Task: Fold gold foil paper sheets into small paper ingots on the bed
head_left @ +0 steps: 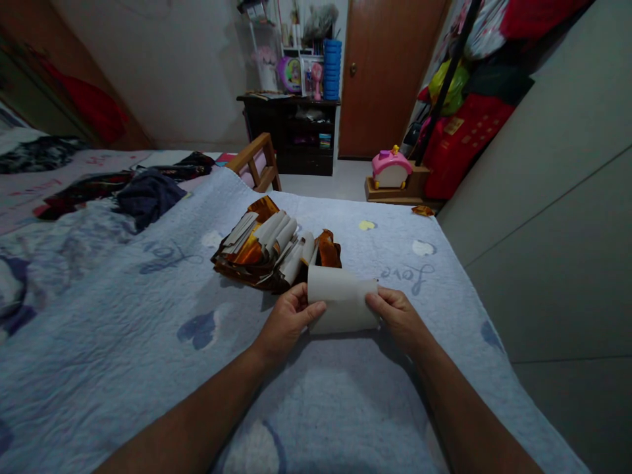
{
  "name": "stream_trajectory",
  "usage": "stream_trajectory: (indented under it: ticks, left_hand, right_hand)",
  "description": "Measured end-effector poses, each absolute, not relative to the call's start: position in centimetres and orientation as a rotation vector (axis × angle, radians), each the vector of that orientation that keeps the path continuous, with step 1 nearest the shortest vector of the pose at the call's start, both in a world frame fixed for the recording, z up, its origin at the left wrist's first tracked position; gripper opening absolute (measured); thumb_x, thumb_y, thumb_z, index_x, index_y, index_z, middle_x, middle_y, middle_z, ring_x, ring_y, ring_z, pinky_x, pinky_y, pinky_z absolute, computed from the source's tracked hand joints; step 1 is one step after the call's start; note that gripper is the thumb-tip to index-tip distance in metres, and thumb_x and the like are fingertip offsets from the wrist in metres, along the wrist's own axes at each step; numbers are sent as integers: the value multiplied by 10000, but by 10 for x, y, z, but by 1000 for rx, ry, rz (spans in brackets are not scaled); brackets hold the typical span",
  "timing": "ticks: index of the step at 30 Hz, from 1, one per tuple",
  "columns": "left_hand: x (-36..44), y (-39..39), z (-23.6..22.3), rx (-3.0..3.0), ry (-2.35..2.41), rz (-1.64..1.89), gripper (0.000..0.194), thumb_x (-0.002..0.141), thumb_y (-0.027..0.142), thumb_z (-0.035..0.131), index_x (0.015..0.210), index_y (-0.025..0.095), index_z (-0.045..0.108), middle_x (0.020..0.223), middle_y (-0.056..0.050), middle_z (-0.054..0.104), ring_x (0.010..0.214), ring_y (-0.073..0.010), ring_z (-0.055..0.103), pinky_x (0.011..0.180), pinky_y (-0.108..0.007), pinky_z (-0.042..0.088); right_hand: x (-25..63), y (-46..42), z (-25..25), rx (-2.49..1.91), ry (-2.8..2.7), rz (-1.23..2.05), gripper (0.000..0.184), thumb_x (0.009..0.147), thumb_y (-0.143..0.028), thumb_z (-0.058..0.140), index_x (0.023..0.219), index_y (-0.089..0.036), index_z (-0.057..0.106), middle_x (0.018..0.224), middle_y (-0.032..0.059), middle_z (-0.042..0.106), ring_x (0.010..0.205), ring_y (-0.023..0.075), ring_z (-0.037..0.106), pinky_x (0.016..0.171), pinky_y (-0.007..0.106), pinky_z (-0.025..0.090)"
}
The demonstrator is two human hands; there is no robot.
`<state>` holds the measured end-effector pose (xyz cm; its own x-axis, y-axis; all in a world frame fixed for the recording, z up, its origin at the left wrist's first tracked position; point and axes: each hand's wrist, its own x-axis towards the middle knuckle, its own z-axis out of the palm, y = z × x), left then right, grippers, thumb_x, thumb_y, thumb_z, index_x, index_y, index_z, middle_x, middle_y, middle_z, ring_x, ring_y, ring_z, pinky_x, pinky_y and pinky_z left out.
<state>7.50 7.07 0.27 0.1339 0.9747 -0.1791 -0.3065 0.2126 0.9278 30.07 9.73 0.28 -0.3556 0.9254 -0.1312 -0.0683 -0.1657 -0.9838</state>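
A curved white sheet of paper (343, 303) spans the space between my two hands, low over the bed. My left hand (292, 316) pinches its left edge, thumb on top. At the right edge my right hand (395, 313) grips it the same way, with the fingertips partly hidden behind the sheet. Just beyond my left hand lies an opened orange-brown wrapper (247, 273). Several rolled or folded white papers (276, 230) fill it. The sheet's near side bows toward me, and its face looks blank.
A blue quilt (365, 408) with hearts and lettering covers the bed. Dark clothes (151, 194) lie at the left. A small orange scrap (423, 210) rests at the far right corner. Beyond stand a wooden bed rail (269, 164), a dark cabinet (306, 141) and a pink toy (391, 169).
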Motion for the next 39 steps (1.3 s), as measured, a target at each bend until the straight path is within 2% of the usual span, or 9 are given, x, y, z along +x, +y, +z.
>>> stream_trajectory:
  ticks: [9, 14, 18, 23, 27, 31, 35, 37, 39]
  left_hand:
    - [75, 71, -2, 857, 992, 1063, 421, 705, 355, 868, 1002, 160, 641, 932, -39, 740, 794, -156, 669, 759, -264, 525]
    - [78, 71, -2, 810, 935, 1019, 534, 686, 334, 880, 1117, 152, 623, 1037, -88, 751, 817, -182, 693, 756, -289, 547]
    - [78, 71, -1, 822, 951, 1029, 499, 690, 344, 871, 1092, 114, 686, 1016, -105, 756, 817, -191, 685, 744, -289, 547]
    - [72, 72, -2, 861, 1005, 1112, 464, 738, 359, 839, 1112, 127, 691, 976, -88, 760, 809, -188, 685, 722, -271, 544]
    - [62, 73, 5, 873, 1010, 1119, 481, 747, 364, 822, 1138, 138, 657, 984, -92, 760, 784, -199, 702, 707, -282, 561]
    - [46, 74, 28, 953, 959, 1054, 621, 717, 351, 832, 1256, 181, 573, 1037, -93, 754, 825, -242, 731, 734, -324, 590]
    - [23, 75, 56, 1068, 974, 755, 742, 756, 335, 809, 1402, 222, 462, 1140, -106, 732, 884, -256, 736, 747, -324, 601]
    - [10, 74, 65, 1125, 1005, 632, 780, 779, 347, 790, 1455, 238, 415, 1194, -109, 716, 928, -261, 731, 761, -317, 600]
    - [-3, 73, 70, 1188, 1070, 534, 804, 792, 364, 775, 1486, 253, 386, 1231, -107, 705, 996, -278, 718, 774, -307, 595]
  right_hand:
    - [300, 98, 2, -1043, -1357, 1643, 372, 759, -528, 749, 769, -158, 710, 611, -20, 542, 554, 108, 433, 528, 240, 348]
    - [294, 98, 2, -1079, -1350, 1639, 307, 706, -451, 776, 717, -153, 707, 586, -22, 541, 535, 103, 429, 513, 241, 332]
    - [292, 96, -2, -1071, -1276, 1692, 334, 667, -434, 815, 815, -140, 752, 668, 2, 625, 573, 114, 486, 550, 247, 369]
    - [295, 96, -6, -1039, -1167, 1719, 401, 751, -529, 776, 794, -132, 733, 674, 17, 638, 583, 122, 516, 550, 245, 392]
    - [298, 98, -6, -967, -1075, 1733, 379, 732, -439, 825, 974, -171, 711, 832, 28, 711, 708, 153, 619, 658, 258, 484]
    - [298, 98, -8, -957, -1039, 1791, 514, 685, -371, 859, 1105, -213, 610, 922, 36, 732, 719, 170, 663, 661, 280, 524]
    - [298, 98, -8, -1002, -1069, 1845, 877, 684, -321, 838, 1412, -287, 349, 893, 7, 728, 663, 174, 663, 601, 274, 509]
    - [298, 98, -8, -1041, -1147, 1831, 813, 694, -295, 802, 1387, -283, 377, 904, 5, 717, 654, 167, 652, 581, 263, 490]
    - [299, 97, -8, -1117, -1244, 1801, 580, 706, -278, 752, 1234, -254, 513, 882, 1, 693, 610, 145, 614, 537, 245, 449]
